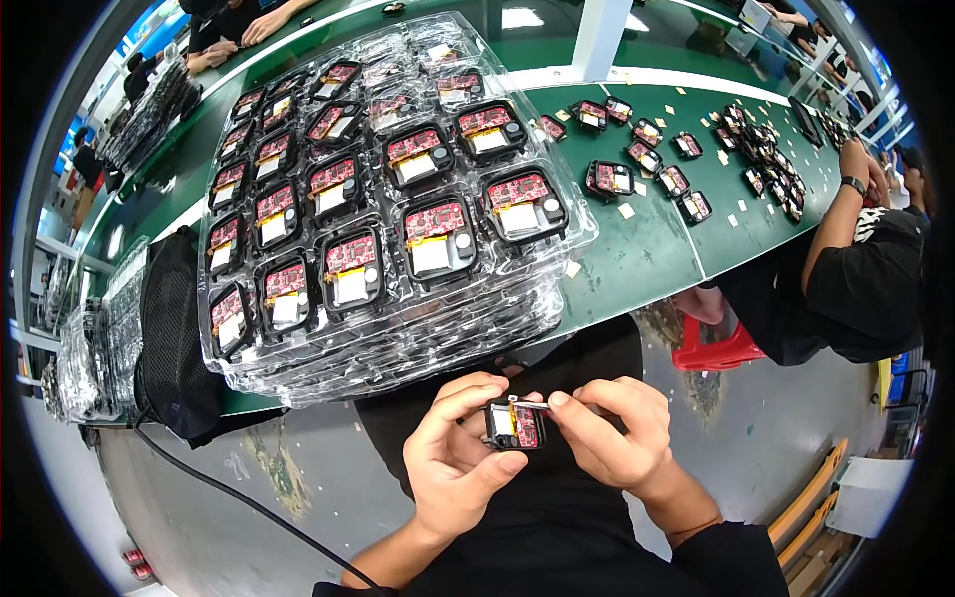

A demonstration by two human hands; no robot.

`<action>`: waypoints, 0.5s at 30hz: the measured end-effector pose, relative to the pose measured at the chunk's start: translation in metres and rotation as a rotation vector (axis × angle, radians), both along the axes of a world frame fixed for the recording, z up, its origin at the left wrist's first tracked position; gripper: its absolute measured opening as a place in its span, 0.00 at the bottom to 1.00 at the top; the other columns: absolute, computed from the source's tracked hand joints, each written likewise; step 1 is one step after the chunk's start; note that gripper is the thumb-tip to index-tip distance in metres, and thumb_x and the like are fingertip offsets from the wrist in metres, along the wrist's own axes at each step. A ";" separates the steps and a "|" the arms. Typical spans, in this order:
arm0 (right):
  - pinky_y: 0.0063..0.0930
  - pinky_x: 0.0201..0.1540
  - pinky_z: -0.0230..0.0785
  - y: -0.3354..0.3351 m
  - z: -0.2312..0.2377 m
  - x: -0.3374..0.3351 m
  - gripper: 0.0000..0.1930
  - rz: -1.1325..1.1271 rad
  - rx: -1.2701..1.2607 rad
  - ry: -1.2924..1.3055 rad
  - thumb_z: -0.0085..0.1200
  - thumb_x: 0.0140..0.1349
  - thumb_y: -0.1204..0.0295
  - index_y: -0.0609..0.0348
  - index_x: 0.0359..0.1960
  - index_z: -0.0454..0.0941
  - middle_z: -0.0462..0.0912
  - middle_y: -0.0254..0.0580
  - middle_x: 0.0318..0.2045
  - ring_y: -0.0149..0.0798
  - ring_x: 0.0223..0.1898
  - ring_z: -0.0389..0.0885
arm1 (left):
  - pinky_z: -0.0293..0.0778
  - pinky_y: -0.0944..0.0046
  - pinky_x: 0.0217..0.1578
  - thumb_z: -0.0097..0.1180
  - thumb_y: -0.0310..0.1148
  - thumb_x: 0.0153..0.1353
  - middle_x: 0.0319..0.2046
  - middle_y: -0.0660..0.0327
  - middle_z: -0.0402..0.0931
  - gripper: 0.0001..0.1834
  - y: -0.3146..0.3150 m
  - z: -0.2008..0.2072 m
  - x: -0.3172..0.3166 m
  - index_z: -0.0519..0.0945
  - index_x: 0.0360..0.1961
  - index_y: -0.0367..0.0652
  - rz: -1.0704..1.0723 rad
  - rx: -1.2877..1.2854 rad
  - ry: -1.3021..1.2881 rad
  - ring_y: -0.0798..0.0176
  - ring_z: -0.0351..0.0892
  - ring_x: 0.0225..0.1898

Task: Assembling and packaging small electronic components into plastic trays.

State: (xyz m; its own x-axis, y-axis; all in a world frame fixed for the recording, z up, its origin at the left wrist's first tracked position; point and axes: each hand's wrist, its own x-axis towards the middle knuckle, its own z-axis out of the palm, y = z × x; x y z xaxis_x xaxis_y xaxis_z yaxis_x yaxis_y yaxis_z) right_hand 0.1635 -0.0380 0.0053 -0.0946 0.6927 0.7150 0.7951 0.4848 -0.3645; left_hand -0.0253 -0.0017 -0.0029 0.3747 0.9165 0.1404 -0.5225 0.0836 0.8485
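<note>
My left hand (pixel 460 450) grips a small black watch-like casing (pixel 516 426) by its edges, over my lap. Inside the casing show a red circuit board, a white block and a yellow strip. My right hand (pixel 622 430) pinches a thin silver tool (pixel 534 405) that looks like tweezers. Its tip lies at the casing's upper edge, beside a tiny pale piece (pixel 513 399); whether the tip grips that piece, I cannot tell. Ahead on the bench, a stack of clear plastic trays (pixel 408 353) carries rows of similar casings (pixel 435 237) with red boards.
More casings (pixel 610 179) and small pale squares lie across the green bench (pixel 637 269). A black mesh bag (pixel 179 328) hangs at the left edge, with a black cable below it. To the right sits a co-worker (pixel 860 259) near a red stool (pixel 711 346).
</note>
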 end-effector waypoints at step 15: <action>0.25 0.23 0.75 -0.004 0.006 0.001 0.15 0.056 -0.235 0.305 0.72 0.47 0.81 0.62 0.39 0.87 0.82 0.40 0.30 0.36 0.24 0.84 | 0.76 0.54 0.61 0.69 0.18 0.58 0.65 0.48 0.63 0.31 0.001 -0.002 0.000 0.72 0.63 0.28 -0.065 0.007 0.033 0.47 0.77 0.61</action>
State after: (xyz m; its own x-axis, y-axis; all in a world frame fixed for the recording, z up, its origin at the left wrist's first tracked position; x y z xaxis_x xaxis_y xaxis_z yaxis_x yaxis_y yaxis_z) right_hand 0.1644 -0.0418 0.0109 0.0554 0.8410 0.5382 0.6073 0.3994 -0.6867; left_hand -0.0249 -0.0010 -0.0053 0.4379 0.8890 0.1338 -0.4880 0.1101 0.8659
